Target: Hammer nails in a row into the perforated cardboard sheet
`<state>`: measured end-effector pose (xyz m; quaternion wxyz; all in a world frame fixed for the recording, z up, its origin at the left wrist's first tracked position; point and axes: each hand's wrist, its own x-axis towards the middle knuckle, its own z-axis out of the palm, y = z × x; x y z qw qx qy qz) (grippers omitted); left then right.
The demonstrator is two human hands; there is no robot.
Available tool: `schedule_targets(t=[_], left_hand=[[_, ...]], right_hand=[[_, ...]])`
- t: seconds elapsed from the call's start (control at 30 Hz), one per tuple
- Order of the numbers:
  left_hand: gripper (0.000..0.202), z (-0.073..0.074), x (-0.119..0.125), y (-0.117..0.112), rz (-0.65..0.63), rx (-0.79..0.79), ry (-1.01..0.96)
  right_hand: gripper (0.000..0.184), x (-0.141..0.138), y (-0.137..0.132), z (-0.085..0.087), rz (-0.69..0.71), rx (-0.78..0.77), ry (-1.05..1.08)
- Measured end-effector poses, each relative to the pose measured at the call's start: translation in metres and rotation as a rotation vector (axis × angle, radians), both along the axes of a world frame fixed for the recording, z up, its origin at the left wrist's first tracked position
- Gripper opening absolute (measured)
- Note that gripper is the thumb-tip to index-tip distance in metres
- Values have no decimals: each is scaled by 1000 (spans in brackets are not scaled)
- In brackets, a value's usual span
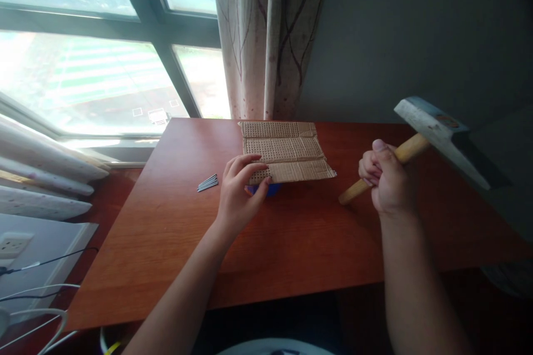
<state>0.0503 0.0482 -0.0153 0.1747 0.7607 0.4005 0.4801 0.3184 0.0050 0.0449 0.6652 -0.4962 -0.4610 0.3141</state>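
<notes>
My right hand [385, 175] is wrapped around the wooden handle of a hammer [410, 147], raised above the right side of the table. Its grey metal head points up and away to the right. At the front left corner of a perforated brown cardboard sheet [287, 147], my left hand [241, 183] has its fingers curled over the surface and its thumb near the front edge. Anything pinched between those fingertips is too small to make out. Something blue [272, 189] shows beneath the sheet, mostly hidden. Left of my left hand lies a small bunch of nails [207, 182].
The reddish wooden table [166, 249] has its back edge near a patterned curtain [250, 39] and a dark wall. A window [83, 77] is at the left. Cables [37, 288] and a wall socket [14, 247] are below the table's left side.
</notes>
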Motion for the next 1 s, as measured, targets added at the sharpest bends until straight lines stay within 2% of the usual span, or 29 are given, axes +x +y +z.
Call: schedule_targets(t=[0.4, 0.67, 0.83, 1.0], left_hand=[[14, 1, -1, -1, 9, -22, 37], [16, 2, -2, -2, 3, -20, 87], [11, 0, -2, 0, 57, -31, 20], [12, -6, -6, 6, 130, -183, -120]], right_hand=[[55, -1, 1, -6, 3, 22, -37], [54, 3, 1, -5, -12, 42, 29], [53, 7, -1, -5, -30, 65, 50], [53, 7, -2, -4, -23, 68, 53]])
